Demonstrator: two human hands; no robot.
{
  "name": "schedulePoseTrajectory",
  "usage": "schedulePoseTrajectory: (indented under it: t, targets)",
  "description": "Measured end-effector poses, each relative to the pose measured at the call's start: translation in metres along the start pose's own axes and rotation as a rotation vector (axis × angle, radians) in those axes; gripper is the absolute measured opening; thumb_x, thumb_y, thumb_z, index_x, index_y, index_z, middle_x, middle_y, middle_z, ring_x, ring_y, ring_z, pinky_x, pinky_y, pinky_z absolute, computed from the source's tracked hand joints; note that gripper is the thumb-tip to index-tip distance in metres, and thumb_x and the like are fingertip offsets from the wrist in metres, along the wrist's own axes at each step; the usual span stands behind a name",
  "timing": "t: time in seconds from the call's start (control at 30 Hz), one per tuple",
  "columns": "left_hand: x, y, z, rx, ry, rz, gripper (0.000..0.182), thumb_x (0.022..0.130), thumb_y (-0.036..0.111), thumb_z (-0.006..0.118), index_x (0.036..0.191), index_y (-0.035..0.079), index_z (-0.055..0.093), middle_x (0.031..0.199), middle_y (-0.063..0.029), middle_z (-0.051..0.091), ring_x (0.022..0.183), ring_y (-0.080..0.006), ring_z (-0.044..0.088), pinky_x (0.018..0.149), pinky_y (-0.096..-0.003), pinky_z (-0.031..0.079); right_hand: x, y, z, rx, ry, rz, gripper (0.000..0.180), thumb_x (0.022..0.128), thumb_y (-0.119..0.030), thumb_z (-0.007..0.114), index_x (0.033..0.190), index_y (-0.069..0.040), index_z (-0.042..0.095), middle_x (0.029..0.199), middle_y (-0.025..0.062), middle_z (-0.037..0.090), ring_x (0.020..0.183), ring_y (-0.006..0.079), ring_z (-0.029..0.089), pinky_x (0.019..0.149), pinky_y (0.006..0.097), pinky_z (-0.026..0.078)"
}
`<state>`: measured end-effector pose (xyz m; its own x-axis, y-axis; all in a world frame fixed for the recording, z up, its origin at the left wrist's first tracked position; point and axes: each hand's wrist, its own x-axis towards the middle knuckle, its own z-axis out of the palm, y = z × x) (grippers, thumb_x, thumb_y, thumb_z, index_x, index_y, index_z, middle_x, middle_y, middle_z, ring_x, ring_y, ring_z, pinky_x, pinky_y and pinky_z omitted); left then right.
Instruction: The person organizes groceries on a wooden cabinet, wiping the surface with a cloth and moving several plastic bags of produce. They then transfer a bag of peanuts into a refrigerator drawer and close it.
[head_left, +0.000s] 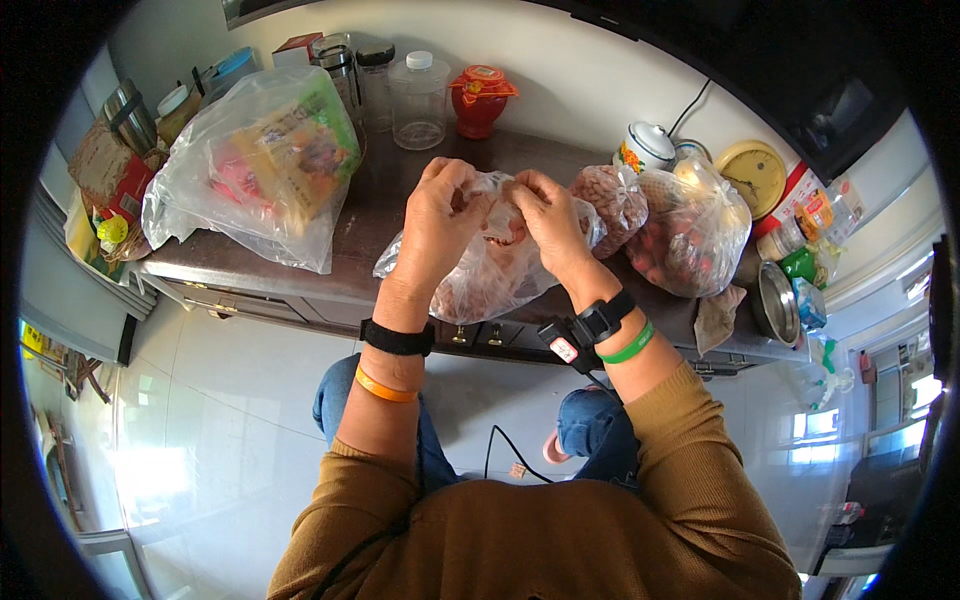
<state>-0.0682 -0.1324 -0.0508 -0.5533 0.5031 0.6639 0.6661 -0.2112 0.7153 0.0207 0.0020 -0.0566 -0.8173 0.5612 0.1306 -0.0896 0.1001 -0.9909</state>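
Both hands grip the gathered top of a clear plastic bag (480, 289) at the front of the dark wooden cabinet top (375, 180). Pinkish-brown pieces, perhaps peanuts, show through its film. My left hand (444, 217) pinches the film from the left, fingers bent. From the right, my right hand (547, 221) pinches it close to the left fingertips. Just behind and right of the right hand sits a tied clear bag of reddish-brown nuts (609, 206). Next to that stands a larger knotted clear bag (686, 232) with dark red contents, perhaps dried dates.
At left lies a big plastic bag (255, 172) holding colourful packets. A clear plastic jar (418, 101) and a red cloth-topped jar (481, 103) stand along the wall. Rightward are an enamel mug (646, 145), a round yellow clock (750, 180), a cloth (718, 319) and a metal bowl (778, 304).
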Motion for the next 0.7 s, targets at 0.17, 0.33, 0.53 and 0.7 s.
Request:
schedulePoseTrajectory:
  t: [0.17,0.33,0.53,0.7]
  targets:
    - [-0.003,0.006,-0.013,0.123,-0.199,0.117,0.018,0.079,-0.004,0.065,0.086,0.003,0.050,0.077,-0.0073,0.052,0.064,-0.0183,0.050,0.060,-0.0307,0.044,0.006,-0.003,-0.006,0.123,-0.127,0.156,0.013,0.090,-0.019,0.064,0.089,-0.006,0.063,0.073,-0.0017,0.055,0.059,0.0081,0.051,0.052,0.0240,0.041]
    - [-0.004,0.001,-0.018,0.082,-0.175,-0.119,0.011,0.085,0.001,0.062,0.087,0.002,0.051,0.072,-0.0105,0.056,0.067,-0.0202,0.059,0.063,-0.0314,0.046,-0.001,-0.007,-0.009,0.188,-0.275,-0.068,0.016,0.093,-0.015,0.062,0.105,-0.006,0.058,0.089,0.0002,0.057,0.079,0.0085,0.054,0.070,0.0226,0.045]
    - [-0.002,-0.007,-0.024,-0.706,-0.133,-0.594,0.008,0.094,0.009,0.057,0.091,0.003,0.053,0.078,-0.0035,0.061,0.073,-0.0118,0.060,0.072,-0.0250,0.047,-0.012,-0.013,-0.005,-0.316,-0.061,-0.485,0.019,0.095,-0.019,0.062,0.102,-0.004,0.053,0.091,0.0038,0.057,0.083,0.0127,0.056,0.075,0.0266,0.046]
    - [-0.005,-0.005,-0.020,-0.707,-0.128,-0.538,0.008,0.094,0.010,0.059,0.091,0.004,0.054,0.079,-0.0022,0.060,0.073,-0.0097,0.058,0.069,-0.0223,0.045,-0.029,-0.021,-0.002,-0.730,-0.055,-0.673,0.025,0.092,-0.023,0.066,0.082,-0.003,0.056,0.069,0.0054,0.053,0.062,0.0152,0.051,0.057,0.0301,0.042]
